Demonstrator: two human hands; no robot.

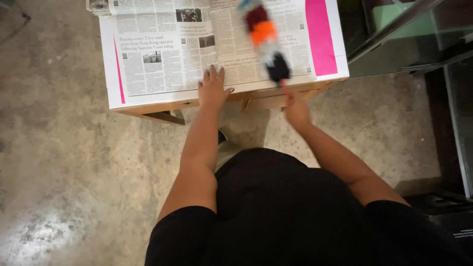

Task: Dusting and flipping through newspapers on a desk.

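My left hand (213,88) lies flat, fingers spread, on the newspaper (197,44) covering the wooden table (266,98) — my right hand (295,107) grips a blurred multicoloured duster (266,42), raised over the paper's right half.

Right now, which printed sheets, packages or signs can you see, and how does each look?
Newspaper: spread flat on the wooden table, grey print with small photos, under the left hand.
Pink sheet: beneath the newspaper's right edge, plain bright rectangle.
No packages, signs or screens.
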